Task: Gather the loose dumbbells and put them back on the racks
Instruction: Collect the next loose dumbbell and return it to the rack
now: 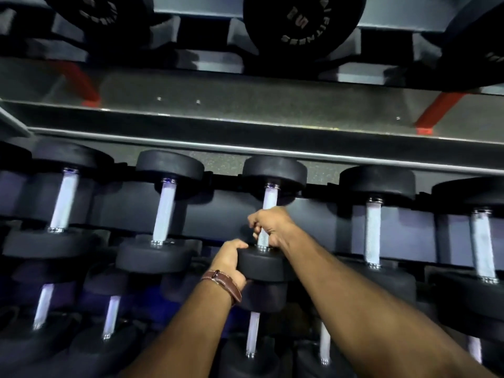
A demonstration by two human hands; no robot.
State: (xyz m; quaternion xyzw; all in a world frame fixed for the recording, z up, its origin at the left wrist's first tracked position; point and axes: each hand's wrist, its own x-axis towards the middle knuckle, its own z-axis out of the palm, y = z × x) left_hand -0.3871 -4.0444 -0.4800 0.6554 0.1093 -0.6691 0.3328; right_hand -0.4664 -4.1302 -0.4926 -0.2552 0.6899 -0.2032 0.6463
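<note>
A black round-headed dumbbell [275,170] with a knurled silver handle lies on the middle tier of the rack [218,211], third in the row. My right hand [272,226] grips its handle from above. My left hand [231,261], with a brown leather strap at the wrist, holds the side of the near head [263,264], fingers curled over its edge. Both forearms reach in from the bottom of the view.
Neighbouring dumbbells [163,205] [373,230] lie on either side on the same tier. A lower tier [114,315] holds several more. Above runs a grey shelf rail [245,140] with red struts [436,110], and large dumbbell heads [302,23] sit on the top tier.
</note>
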